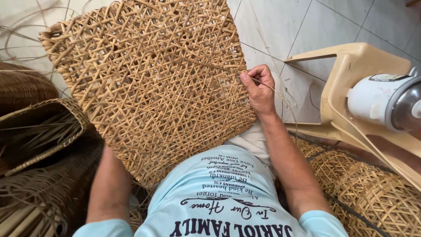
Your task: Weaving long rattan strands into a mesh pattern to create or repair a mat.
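One thin rattan strand [267, 85] is pinched in the right hand [259, 90] at the open-weave cane panel's [149, 83] right edge, trailing rightward, while the left hand stays hidden behind the panel.

Woven cane panel [153, 87] fills the lap; dark baskets [39, 153] crowd left, plastic chair [351, 79] and woven pieces [372, 193] block right. Open tiled floor [298, 26] beyond.
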